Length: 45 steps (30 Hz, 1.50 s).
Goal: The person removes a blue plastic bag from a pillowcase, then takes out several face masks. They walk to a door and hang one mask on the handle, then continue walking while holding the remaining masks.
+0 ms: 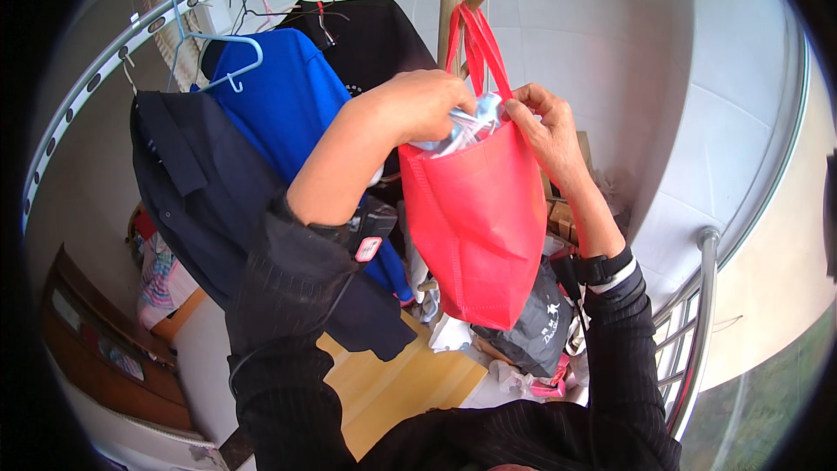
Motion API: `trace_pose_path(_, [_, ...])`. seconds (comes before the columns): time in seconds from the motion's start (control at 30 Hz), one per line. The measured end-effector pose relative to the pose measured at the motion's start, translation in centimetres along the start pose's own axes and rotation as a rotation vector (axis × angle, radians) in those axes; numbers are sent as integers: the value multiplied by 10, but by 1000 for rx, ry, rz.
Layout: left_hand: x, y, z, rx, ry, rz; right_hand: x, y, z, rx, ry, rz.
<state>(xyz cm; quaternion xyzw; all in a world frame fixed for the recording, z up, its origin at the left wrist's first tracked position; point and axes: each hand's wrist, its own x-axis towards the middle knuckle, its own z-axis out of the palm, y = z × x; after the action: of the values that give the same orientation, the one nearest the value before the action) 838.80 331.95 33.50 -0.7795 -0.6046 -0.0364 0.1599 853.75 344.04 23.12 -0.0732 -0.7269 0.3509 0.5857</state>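
A red fabric tote bag (475, 218) hangs by its handles from a peg of a wooden coat stand (452, 9). Its mouth is stuffed with a crumpled light-blue and white bundle (471, 133), whose kind I cannot make out. My left hand (423, 105) reaches over the left side of the mouth, fingers closed on that bundle and partly hidden in it. On the right side, my right hand (545, 126) pinches the bag's rim near the base of a handle, thumb toward me.
At the left, a dark jacket (192, 183), a blue garment (270, 78) and a black top (366, 39) hang from a curved metal rail (113, 61). A black bag (532, 323) and other clutter lie below the tote. A metal railing (697, 323) runs at the right.
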Motion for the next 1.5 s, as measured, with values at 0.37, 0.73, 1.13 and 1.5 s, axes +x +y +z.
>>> trace_pose_path(0.37, [61, 9, 41, -230, -513, -247, 8, 10, -2, -58, 50, -95])
trace_pose_path(0.73, [50, -10, 36, -419, -599, -6, 10, 22, 2, -91, 34, -109])
trace_pose_path(1.13, [-57, 17, 14, -392, 383, -95, -8, 23, 11, -104, 53, 10])
trace_pose_path(1.5, [-259, 40, 130, -113, 769, -402, -57, 22, 29, -354, 168, -370])
